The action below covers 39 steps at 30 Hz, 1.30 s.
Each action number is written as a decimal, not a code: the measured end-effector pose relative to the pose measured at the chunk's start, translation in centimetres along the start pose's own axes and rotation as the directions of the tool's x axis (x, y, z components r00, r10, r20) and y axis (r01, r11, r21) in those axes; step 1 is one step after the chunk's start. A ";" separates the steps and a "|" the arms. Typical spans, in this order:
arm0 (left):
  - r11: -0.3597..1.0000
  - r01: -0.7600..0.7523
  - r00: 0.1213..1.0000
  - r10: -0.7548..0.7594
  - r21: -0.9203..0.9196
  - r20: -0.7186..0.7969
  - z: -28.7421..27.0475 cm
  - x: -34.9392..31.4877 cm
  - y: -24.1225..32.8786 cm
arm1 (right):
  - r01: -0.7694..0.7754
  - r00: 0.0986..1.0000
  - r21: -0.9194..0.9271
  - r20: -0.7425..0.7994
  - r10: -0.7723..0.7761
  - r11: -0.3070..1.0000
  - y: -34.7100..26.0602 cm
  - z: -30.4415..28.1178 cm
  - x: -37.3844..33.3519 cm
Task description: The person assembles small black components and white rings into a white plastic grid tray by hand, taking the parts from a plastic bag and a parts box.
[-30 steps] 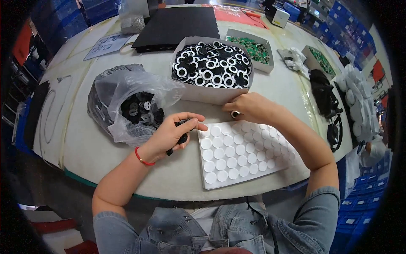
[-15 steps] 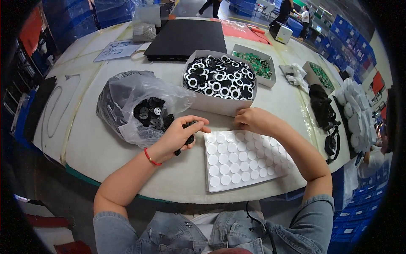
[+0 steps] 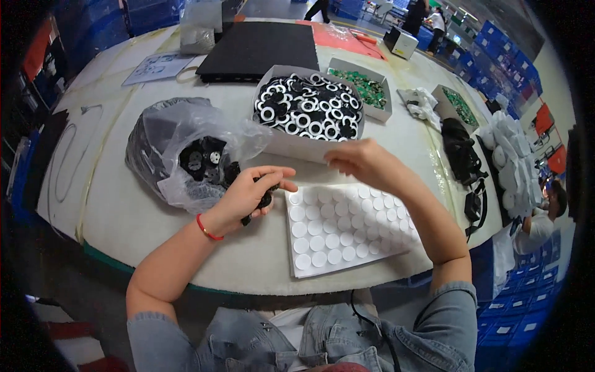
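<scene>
My left hand [image 3: 246, 193] is curled around several small black plastic parts [image 3: 265, 199], its thumb and forefinger reaching out to the right. Beside it a clear plastic bag [image 3: 162, 146] lies with its mouth toward me, and more black round parts [image 3: 201, 160] show inside. My right hand [image 3: 365, 162] hovers over the far edge of a sheet of round white stickers [image 3: 319, 242], close to the front wall of a box. Its fingers are bent downward and together; whatever is between them is hidden. That white box [image 3: 297, 146] is heaped with black parts bearing white rings [image 3: 310, 106].
Behind the box stand a tray of green circuit boards [image 3: 365, 90] and a flat black slab [image 3: 260, 51]. To the right are another box of green boards [image 3: 457, 102], a crumpled white bag [image 3: 421, 104] and a black pouch [image 3: 460, 149]. A thin cable [image 3: 69, 146] lies at left.
The whole view has shifted, moving the table's things left and slightly up. My right hand has lifted a little from beside the box's front wall. My left hand keeps its hold on the black parts.
</scene>
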<state>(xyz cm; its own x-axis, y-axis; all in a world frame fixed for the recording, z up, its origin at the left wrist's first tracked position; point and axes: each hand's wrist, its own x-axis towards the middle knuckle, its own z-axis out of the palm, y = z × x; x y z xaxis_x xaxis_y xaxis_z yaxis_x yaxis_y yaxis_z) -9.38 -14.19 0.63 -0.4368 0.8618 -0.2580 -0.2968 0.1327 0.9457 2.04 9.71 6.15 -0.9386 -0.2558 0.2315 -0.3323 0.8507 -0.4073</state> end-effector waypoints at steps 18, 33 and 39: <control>1.000 0.001 0.999 -0.001 -0.028 -0.032 -0.5 0.0 -0.1 | -0.036 0.924 0.075 -0.377 0.061 0.997 -2.4 2.1 2.0; 0.997 0.056 0.997 -0.058 0.044 0.046 0.7 -0.2 0.1 | -0.105 0.975 0.378 0.223 0.020 0.920 1.5 5.0 2.1; 0.998 0.042 0.999 -0.043 -0.041 -0.027 0.1 0.2 -0.5 | -0.080 0.960 0.341 0.278 -0.019 0.936 0.9 4.6 1.9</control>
<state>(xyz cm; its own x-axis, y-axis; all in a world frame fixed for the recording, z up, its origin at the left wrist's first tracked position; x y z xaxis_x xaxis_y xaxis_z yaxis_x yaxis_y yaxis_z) -9.24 -14.02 0.09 -0.4464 0.8418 -0.3036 -0.3492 0.1485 0.9252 -0.44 7.84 2.13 -0.9207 -0.3899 -0.0158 -0.2676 0.6603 -0.7017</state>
